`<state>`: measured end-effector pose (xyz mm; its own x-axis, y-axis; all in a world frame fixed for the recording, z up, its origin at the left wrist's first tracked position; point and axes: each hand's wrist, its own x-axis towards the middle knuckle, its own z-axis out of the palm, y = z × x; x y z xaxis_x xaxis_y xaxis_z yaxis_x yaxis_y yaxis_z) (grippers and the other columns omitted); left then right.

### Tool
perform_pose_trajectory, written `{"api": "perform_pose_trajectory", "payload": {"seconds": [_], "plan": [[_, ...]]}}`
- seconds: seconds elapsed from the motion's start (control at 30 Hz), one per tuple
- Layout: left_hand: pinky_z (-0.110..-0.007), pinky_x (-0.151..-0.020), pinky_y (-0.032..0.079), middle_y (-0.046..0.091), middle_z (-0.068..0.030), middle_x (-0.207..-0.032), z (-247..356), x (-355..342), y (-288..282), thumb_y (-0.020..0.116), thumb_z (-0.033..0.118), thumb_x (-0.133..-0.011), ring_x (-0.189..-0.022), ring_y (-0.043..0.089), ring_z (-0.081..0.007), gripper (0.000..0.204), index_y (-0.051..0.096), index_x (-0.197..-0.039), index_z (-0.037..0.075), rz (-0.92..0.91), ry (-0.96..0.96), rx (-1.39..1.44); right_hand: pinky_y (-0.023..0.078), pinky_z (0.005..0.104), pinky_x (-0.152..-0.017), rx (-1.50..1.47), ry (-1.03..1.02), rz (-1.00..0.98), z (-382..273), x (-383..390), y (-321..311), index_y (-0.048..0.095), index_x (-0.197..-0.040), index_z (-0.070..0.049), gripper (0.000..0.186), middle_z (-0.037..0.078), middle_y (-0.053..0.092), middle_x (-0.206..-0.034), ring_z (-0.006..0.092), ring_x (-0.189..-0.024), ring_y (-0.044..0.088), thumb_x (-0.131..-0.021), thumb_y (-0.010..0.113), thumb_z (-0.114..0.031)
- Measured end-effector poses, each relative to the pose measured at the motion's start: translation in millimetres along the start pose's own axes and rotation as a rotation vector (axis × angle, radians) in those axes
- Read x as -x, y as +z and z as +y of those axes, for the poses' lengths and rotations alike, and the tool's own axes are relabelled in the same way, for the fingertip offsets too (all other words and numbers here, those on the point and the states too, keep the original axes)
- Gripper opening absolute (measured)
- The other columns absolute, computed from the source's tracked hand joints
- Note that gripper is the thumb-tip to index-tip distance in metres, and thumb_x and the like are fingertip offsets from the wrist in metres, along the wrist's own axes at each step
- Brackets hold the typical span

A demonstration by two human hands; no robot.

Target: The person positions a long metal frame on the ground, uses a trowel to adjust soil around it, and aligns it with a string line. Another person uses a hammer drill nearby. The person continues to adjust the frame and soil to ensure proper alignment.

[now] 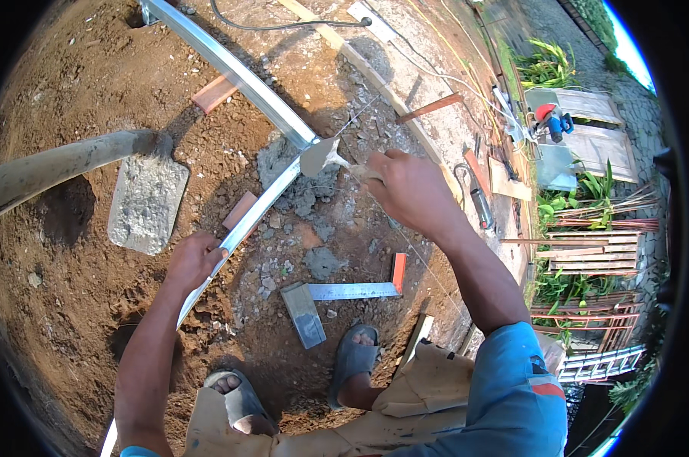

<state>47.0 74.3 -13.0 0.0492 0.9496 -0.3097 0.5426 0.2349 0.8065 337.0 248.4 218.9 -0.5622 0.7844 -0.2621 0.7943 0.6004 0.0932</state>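
Biggest thing first: you've got rough brown dirt ground spread out all around both hands. On it lies the silver metal frame, two lengths coming together at a corner just left of your right hand; your left hand is wrapped over the nearer length, thumb on top. Past your right hand there's a long wooden board on the ground. Shovel is next, up and to the left of your left hand, its blade caked in grey stuff. The wet grey mortar is heaped around that frame corner, between your hands and a bit farther out. Closer to your body, below the right hand, sits the square with its marked blade and orange handle, and a grey block at the blade's left end. Your right hand has its fingers closed around the handle of the small trowel, blade right over the corner. Smallest is a reddish block by the frame, just ahead of your left hand.
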Motion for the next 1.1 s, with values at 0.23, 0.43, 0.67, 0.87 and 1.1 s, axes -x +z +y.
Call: {"api": "perform_pose_trajectory", "payload": {"seconds": [0.23, 0.43, 0.67, 0.87, 1.1], "plan": [[-0.045, -0.081, 0.052, 0.07, -0.0187, -0.095, 3.2, 0.9, -1.4, 0.072, 0.023, -0.087, -0.087, 0.069, -0.0352, 0.026, 0.075, -0.099, 0.0, 0.006, 0.006, -0.05, 0.052, 0.0511, -0.076, -0.382, 0.351, -0.055, 18.4, 56.8, 153.0, 0.063, -0.103, -0.004, 0.026, 0.022, 0.068, -0.091, 0.0466, -0.087, 0.066, -0.089, 0.071, -0.024], [-0.038, -0.075, 0.053, 0.072, -0.0165, -0.092, 2.0, -2.1, -0.3, 0.074, 0.022, -0.088, -0.082, 0.068, -0.0265, 0.029, 0.075, -0.104, -0.002, -0.012, -0.022, -0.033, 0.049, 0.0345, -0.052, -1.629, 0.885, 0.072, -20.3, 109.4, 183.4, 0.059, -0.104, -0.003, 0.036, 0.009, 0.065, -0.081, 0.0203, -0.064, 0.066, -0.092, 0.076, -0.033], [-0.04, -0.075, 0.053, 0.072, -0.0183, -0.09, -2.0, -3.9, 1.5, 0.076, 0.025, -0.086, -0.079, 0.069, -0.0295, 0.031, 0.075, -0.101, -0.002, -0.014, -0.095, -0.01, 0.045, 0.03, -0.047, -2.45, 0.862, 0.482, -149.5, 81.0, 231.5, 0.055, -0.115, -0.007, 0.033, 0.002, 0.059, -0.078, 0.0123, -0.056, 0.056, -0.1, 0.066, -0.034], [-0.037, -0.076, 0.054, 0.075, -0.0153, -0.09, -5.3, -2.1, 4.9, 0.074, 0.024, -0.089, -0.08, 0.07, -0.0235, 0.031, 0.075, -0.107, -0.001, 0.011, -0.015, -0.141, 0.039, 0.032, -0.039, -2.087, 1.025, 0.536, -158.3, -23.9, 244.1, 0.054, -0.114, -0.007, 0.024, 0.001, 0.052, -0.071, 0.0128, -0.049, 0.05, -0.102, 0.059, -0.027], [-0.037, -0.077, 0.054, 0.075, -0.0189, -0.091, 8.5, -1.5, -0.5, 0.074, 0.025, -0.089, -0.082, 0.071, -0.0238, 0.034, 0.075, -0.107, -0.004, 0.004, -0.043, -0.164, 0.046, 0.0409, -0.074, -1.987, 1.178, 0.457, -149.5, -27.2, 235.9, 0.056, -0.123, 0.002, 0.04, 0.016, 0.064, -0.099, 0.0307, -0.084, 0.061, -0.099, 0.059, -0.03]]}}
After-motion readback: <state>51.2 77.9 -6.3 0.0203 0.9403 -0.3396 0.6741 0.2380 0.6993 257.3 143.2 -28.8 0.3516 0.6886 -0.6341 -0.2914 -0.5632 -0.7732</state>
